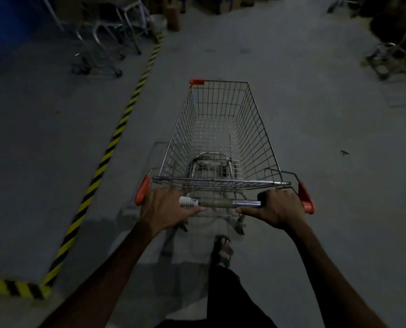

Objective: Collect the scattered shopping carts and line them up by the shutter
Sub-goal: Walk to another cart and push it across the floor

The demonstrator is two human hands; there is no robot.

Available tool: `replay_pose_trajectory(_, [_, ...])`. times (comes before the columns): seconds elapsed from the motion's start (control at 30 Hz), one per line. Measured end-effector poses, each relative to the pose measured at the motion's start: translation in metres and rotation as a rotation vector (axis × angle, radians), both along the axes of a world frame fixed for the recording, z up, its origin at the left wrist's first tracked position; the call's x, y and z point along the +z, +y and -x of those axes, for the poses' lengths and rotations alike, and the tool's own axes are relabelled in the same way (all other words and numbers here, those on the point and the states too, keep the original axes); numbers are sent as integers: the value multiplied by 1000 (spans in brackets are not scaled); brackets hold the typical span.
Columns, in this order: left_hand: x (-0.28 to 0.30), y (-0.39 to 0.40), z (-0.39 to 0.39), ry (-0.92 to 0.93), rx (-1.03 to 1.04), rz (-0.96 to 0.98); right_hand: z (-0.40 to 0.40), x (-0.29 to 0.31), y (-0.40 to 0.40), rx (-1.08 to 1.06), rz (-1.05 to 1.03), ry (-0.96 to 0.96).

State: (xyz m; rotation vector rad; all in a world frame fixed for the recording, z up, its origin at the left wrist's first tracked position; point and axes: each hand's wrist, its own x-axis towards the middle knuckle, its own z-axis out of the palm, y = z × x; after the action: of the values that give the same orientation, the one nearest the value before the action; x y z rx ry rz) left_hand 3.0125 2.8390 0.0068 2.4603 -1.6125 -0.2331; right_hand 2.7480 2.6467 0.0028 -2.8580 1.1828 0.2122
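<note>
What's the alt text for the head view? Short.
Both hands grip the handle bar of an empty wire shopping cart, left hand and right hand near its ends, on a dim grey floor. A yellow-black striped line runs along the left; more carts stand far left.

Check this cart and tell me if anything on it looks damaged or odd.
The handle bar looks worn: between the left hand and right hand its covering is gone, leaving bare metal and a pale ribbed stub. The cart also has a red corner guard at front left only; the front right corner is bare.
</note>
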Motion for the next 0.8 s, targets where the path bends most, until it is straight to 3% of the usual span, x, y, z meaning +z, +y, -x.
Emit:
replay_pose_trajectory(0.13, [-11,-41,-46,-69,124,-67,-61,1,-65,89,-21,-3])
replay_pose_trajectory(0.3, [-26,-78,-102,-35,233,167,-138,6,-130,196,-73,-14])
replay_pose_trajectory(0.5, [-11,-123,-165,-15,306,3,-230,6,-190,284,-96,-74])
replay_pose_trajectory(0.63, [-8,-152,-212,42,348,-11,-291,3,-229,344,-80,-96])
replay_pose_trajectory(0.8, [-19,-182,-278,-15,484,73,-374,-3,-274,412,-43,-109])
